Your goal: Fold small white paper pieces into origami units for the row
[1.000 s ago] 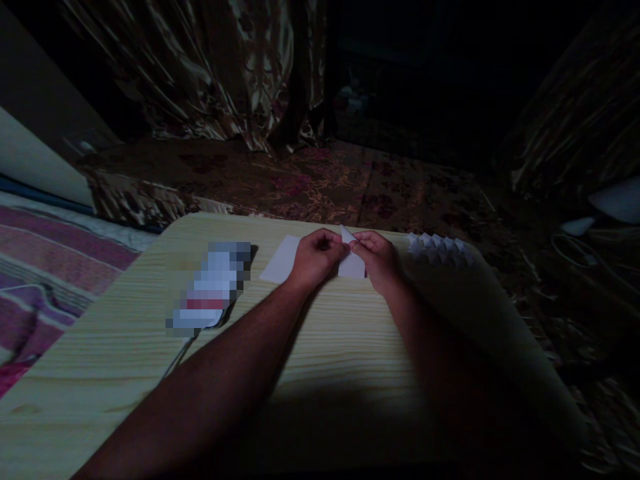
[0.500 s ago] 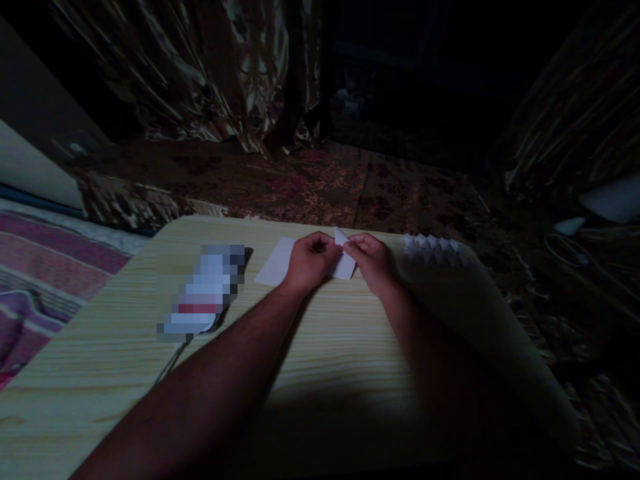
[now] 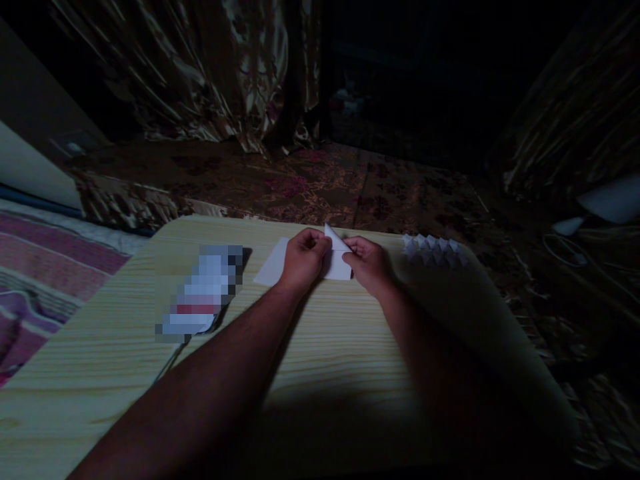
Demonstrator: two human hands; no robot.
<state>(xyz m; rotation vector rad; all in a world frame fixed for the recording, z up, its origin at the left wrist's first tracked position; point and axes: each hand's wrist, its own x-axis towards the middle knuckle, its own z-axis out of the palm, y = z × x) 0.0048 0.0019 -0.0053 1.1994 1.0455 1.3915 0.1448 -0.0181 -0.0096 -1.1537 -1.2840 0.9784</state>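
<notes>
A small white sheet of paper (image 3: 337, 267) is pinched between my two hands near the far edge of the table, its top folded over to a pointed peak. My left hand (image 3: 305, 259) grips the paper's left side with thumb and bent fingers. On the right edge, my right hand (image 3: 369, 261) has its thumb and fingers closed on the paper. More white paper (image 3: 271, 263) lies flat on the table, partly hidden beneath my left hand. To the right of my right hand, several small folded white paper pieces (image 3: 434, 251) stand in rows.
The pale wooden table (image 3: 320, 360) carries a pixelated phone-like device (image 3: 200, 290) with a cable at left. A striped pink bedspread (image 3: 40, 267) lies beyond the left edge. Patterned curtains (image 3: 260, 73) hang behind; a white lamp-like object (image 3: 613, 200) stands at far right.
My hands have drawn slightly apart, the left one shifting left. The paper's folded peak has moved a little left and shows more of its face between them.
</notes>
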